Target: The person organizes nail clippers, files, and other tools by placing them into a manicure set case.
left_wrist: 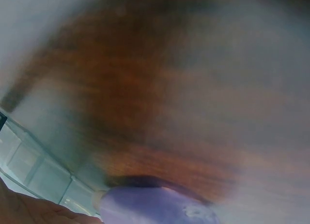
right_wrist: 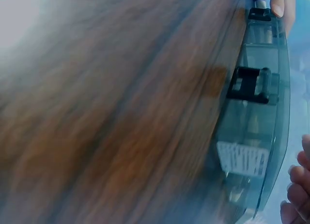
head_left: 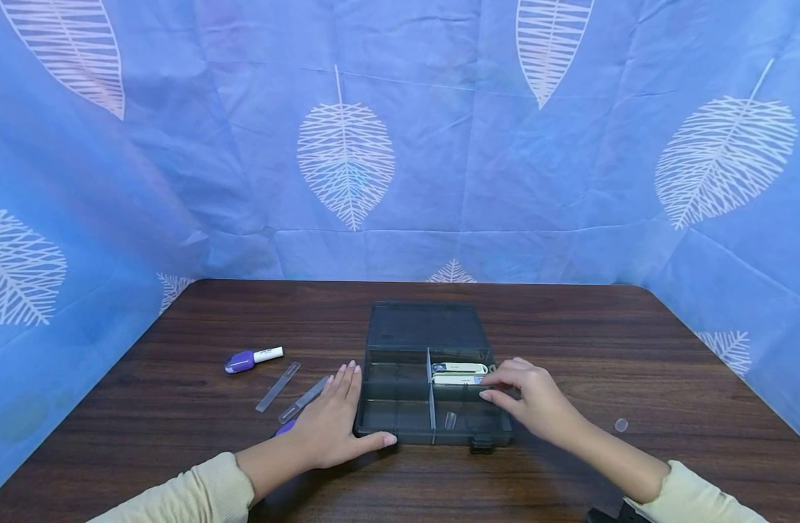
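Note:
A dark translucent box (head_left: pixel 400 438) with dividers stands on the table, its lid tipped back. My left hand (head_left: pixel 328 428) lies with straight fingers along its left side, the thumb at the front left corner. My right hand (head_left: pixel 533 399) reaches over the right wall, thumb and index finger apart. The index fingertip is at the end of a pale, flat, long item (head_left: pixel 457 380) in the back right compartment. Behind it lies a similar pale item (head_left: pixel 461 368). A small clear piece (head_left: pixel 450 420) lies in the front right compartment. A purple bottle (left_wrist: pixel 155 207) is close to the left wrist.
A purple bottle with a white cap (head_left: pixel 243 361) lies on the table at the left. Two clear strips, one farther left (head_left: pixel 278 387) and one by the left fingers (head_left: pixel 304 399), lie nearby. A clear disc (head_left: pixel 621 425) is at the right. Black latches (right_wrist: pixel 249 84) jut from the box's front.

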The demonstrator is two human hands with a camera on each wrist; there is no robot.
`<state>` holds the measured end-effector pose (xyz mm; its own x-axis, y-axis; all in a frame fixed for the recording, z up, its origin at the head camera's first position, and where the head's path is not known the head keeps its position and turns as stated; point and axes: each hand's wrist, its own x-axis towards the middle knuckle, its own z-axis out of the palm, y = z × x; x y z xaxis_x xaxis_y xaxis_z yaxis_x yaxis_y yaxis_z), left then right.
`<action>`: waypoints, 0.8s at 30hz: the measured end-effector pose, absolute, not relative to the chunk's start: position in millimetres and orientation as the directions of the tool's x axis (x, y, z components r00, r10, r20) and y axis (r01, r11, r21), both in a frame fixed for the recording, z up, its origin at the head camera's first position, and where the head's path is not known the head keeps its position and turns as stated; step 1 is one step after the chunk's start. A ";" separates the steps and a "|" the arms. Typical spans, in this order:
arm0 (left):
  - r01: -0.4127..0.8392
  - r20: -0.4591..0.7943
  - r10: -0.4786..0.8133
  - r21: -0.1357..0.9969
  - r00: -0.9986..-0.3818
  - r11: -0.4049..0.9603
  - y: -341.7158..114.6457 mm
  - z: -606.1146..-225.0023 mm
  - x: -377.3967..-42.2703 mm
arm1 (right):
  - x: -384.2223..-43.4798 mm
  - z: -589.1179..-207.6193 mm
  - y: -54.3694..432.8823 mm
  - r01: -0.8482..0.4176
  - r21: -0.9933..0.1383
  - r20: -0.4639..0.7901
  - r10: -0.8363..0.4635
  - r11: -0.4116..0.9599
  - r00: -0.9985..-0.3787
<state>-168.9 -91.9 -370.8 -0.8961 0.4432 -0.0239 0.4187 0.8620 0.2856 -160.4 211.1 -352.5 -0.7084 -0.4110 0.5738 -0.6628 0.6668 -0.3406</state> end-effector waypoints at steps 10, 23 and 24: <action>0.418 -0.025 0.444 0.290 -0.896 0.861 -92.9 -371.6 -169.2 | -152.1 -353.9 239.9 -0.587 -0.293 0.618 -0.320 0.754 -0.718; 0.417 -0.031 0.444 0.288 -0.896 0.862 -91.9 -371.7 -170.1 | -141.1 -355.1 286.7 -0.482 -0.295 0.608 -0.226 0.825 -0.761; 0.417 -0.031 0.444 0.287 -0.896 0.862 -91.9 -371.6 -170.1 | -140.4 -354.6 290.5 -0.472 -0.294 0.610 -0.217 0.831 -0.762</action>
